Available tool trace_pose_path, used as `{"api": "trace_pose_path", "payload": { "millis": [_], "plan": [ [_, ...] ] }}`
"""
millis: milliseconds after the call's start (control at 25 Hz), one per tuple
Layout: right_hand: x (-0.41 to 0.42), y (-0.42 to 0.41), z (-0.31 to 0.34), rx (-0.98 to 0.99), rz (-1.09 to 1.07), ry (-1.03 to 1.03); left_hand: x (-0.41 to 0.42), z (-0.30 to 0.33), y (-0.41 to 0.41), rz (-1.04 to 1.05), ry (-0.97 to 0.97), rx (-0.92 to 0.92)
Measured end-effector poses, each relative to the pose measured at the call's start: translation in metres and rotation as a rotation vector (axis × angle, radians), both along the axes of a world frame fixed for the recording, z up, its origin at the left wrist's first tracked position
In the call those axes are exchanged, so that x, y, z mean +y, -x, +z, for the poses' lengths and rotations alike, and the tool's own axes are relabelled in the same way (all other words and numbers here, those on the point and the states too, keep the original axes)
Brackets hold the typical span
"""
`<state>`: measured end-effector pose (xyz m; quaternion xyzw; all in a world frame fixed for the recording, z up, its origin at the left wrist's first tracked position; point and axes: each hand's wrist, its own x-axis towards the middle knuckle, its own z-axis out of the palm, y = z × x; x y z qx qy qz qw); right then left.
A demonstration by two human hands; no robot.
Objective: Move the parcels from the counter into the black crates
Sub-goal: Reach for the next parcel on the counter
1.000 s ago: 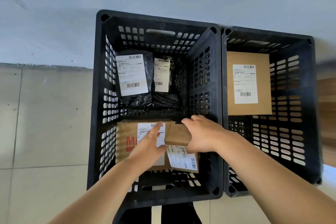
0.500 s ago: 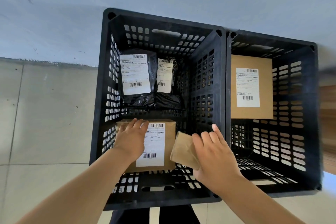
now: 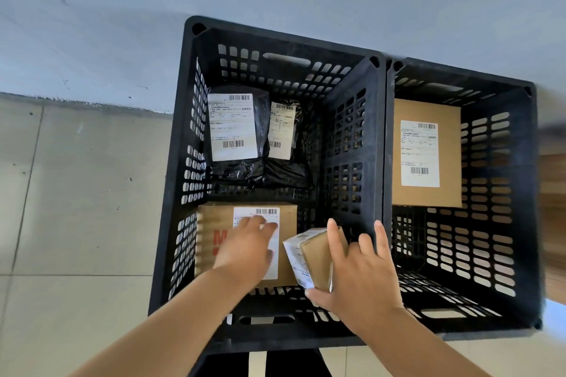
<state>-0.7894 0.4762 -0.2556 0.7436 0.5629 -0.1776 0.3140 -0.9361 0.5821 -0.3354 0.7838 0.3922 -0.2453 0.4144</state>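
The fingers [image 3: 337, 242] of the right hand [image 3: 361, 275] are curling around a small brown parcel [image 3: 317, 260], tilting it inside the left black crate [image 3: 171, 223]; the left hand [image 3: 245, 249] is resting flat on the larger box [image 3: 223, 223] beside it. The placing step appears underway; next, the parcel likely needs lowering into the gap and releasing

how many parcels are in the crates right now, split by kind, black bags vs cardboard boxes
black bag parcels: 2, the larger and the smaller, both in the left crate
cardboard box parcels: 3, the big box under the left hand, the small box in the right hand, and the flat box in the right crate
total: 5
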Motion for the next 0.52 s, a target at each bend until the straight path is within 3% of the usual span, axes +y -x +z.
{"api": "trace_pose_path", "payload": {
  "millis": [80, 160, 320, 520],
  "plan": [
    [0.002, 0.003, 0.005, 0.004, -0.02, 0.038, -0.018, 0.007, -0.006, 0.22, 0.32, -0.155],
    [0.0, 0.0, 0.002, 0.064, -0.028, 0.069, -0.029, 0.003, -0.007, 0.336, 0.458, -0.239],
    [-0.015, -0.016, -0.006, 0.168, 0.081, -0.108, -0.036, -0.003, -0.003, 0.37, 0.579, -0.278],
    [-0.02, -0.025, -0.014, 0.269, 0.306, -0.096, -0.04, -0.002, -0.01, 0.272, 0.557, -0.264]
  ]
}}
